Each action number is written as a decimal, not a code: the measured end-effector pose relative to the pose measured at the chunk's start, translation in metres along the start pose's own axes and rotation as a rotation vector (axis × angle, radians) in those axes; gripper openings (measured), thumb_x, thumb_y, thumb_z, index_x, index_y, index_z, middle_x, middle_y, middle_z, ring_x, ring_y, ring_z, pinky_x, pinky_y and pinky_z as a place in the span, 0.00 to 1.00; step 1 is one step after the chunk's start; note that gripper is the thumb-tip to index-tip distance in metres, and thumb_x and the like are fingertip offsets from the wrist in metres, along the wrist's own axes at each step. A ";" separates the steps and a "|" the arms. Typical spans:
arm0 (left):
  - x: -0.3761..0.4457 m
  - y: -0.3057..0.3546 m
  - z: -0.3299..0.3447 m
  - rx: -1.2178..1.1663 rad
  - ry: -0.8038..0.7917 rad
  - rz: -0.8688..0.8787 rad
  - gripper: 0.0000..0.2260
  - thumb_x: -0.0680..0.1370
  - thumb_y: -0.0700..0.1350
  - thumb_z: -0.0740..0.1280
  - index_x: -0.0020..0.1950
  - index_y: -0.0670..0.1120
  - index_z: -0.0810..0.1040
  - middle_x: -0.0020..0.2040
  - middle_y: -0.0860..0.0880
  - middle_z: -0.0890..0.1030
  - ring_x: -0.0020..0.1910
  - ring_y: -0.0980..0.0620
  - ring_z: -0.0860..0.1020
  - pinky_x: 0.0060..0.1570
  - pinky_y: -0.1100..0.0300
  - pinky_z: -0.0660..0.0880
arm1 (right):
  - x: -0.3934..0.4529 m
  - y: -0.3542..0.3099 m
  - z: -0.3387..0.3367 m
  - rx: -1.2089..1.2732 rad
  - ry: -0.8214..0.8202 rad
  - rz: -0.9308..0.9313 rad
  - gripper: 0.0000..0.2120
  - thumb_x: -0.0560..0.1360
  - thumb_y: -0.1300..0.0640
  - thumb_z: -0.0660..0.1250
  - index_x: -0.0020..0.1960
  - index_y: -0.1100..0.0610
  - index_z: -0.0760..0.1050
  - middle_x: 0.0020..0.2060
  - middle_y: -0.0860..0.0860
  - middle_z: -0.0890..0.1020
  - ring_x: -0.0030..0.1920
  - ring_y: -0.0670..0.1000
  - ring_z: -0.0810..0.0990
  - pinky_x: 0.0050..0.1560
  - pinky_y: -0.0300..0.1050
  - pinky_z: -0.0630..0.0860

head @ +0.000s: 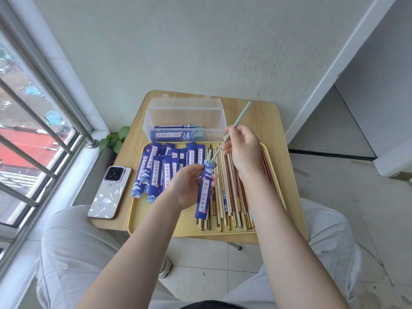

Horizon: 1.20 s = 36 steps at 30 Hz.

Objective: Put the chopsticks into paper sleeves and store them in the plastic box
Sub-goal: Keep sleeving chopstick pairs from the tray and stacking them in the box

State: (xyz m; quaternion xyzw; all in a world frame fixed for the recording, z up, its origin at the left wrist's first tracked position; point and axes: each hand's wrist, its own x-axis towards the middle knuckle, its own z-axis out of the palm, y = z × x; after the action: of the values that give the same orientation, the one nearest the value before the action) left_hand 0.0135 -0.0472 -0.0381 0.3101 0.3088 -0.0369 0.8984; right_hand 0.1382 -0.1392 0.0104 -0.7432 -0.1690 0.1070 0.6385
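The step in hand looks like filling one sleeve. The left hand (189,186) holds a blue paper sleeve (205,188) above the yellow tray (156,228), with its fingers (214,176) curled round the sleeve. One pale green chopstick (209,155) already sits in the sleeve, and only its top pokes out. The right hand (243,148) pinches a second green chopstick (236,124) between thumb and fingers. This chopstick leans up and away to the right, and its low tip is right at the open mouth of the sleeve. I cannot tell if the tip is already inside.

The next move, I think, is to push this chopstick down into the sleeve beside the first one. The tip must stay in the small opening and go in straight, so the paper does not bend or tear. The left hand should keep the sleeve steady.

After that, the full sleeve should go into the clear plastic box (185,121) at the far side of the table (267,121). A few filled sleeves already lie in it.

Much is left to do. Many empty sleeves (156,168) lie on the left of the tray, and many loose chopsticks (231,197) lie on the right. A phone (109,192) lies on the table left of the tray.
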 end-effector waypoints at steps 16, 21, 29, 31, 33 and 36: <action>0.001 0.006 0.004 -0.023 0.007 -0.015 0.14 0.79 0.45 0.63 0.62 0.40 0.76 0.44 0.43 0.82 0.37 0.48 0.79 0.51 0.54 0.74 | 0.000 0.002 0.000 -0.501 -0.417 -0.004 0.17 0.79 0.58 0.67 0.66 0.47 0.73 0.47 0.47 0.83 0.46 0.46 0.81 0.38 0.35 0.70; 0.003 0.015 0.007 0.017 0.031 -0.001 0.15 0.80 0.45 0.63 0.64 0.40 0.75 0.43 0.43 0.82 0.36 0.48 0.80 0.47 0.55 0.76 | 0.006 0.005 0.004 -0.464 -0.325 -0.046 0.08 0.80 0.56 0.66 0.54 0.53 0.83 0.45 0.45 0.84 0.46 0.45 0.82 0.43 0.37 0.74; 0.007 0.071 0.035 0.548 0.343 0.161 0.11 0.82 0.46 0.62 0.53 0.39 0.80 0.37 0.44 0.85 0.30 0.50 0.80 0.38 0.58 0.76 | 0.038 -0.011 0.003 -0.065 -0.295 0.177 0.05 0.78 0.62 0.69 0.52 0.59 0.83 0.42 0.54 0.85 0.36 0.48 0.83 0.40 0.42 0.80; 0.007 0.092 0.044 0.671 0.409 0.259 0.11 0.82 0.45 0.62 0.54 0.40 0.80 0.39 0.45 0.85 0.29 0.56 0.80 0.34 0.64 0.75 | 0.048 -0.018 0.005 0.009 -0.277 0.195 0.05 0.78 0.64 0.69 0.52 0.60 0.83 0.43 0.56 0.85 0.38 0.51 0.84 0.41 0.42 0.81; 0.012 0.112 0.046 0.705 0.489 0.476 0.11 0.82 0.43 0.61 0.60 0.43 0.80 0.53 0.44 0.84 0.41 0.58 0.81 0.42 0.64 0.78 | 0.061 -0.022 0.010 0.124 -0.163 0.224 0.05 0.78 0.65 0.68 0.52 0.62 0.82 0.41 0.57 0.85 0.38 0.52 0.84 0.41 0.42 0.82; 0.019 0.129 0.030 0.954 0.750 0.735 0.18 0.81 0.44 0.57 0.69 0.49 0.78 0.67 0.51 0.78 0.61 0.53 0.76 0.58 0.60 0.70 | 0.081 -0.019 0.016 0.327 0.094 0.281 0.04 0.78 0.66 0.69 0.53 0.63 0.80 0.38 0.57 0.84 0.35 0.51 0.84 0.43 0.44 0.84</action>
State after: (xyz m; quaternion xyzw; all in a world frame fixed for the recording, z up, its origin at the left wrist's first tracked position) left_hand 0.0780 0.0417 0.0381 0.7455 0.4231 0.2466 0.4521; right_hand 0.2047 -0.0903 0.0316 -0.6501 -0.0142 0.1864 0.7365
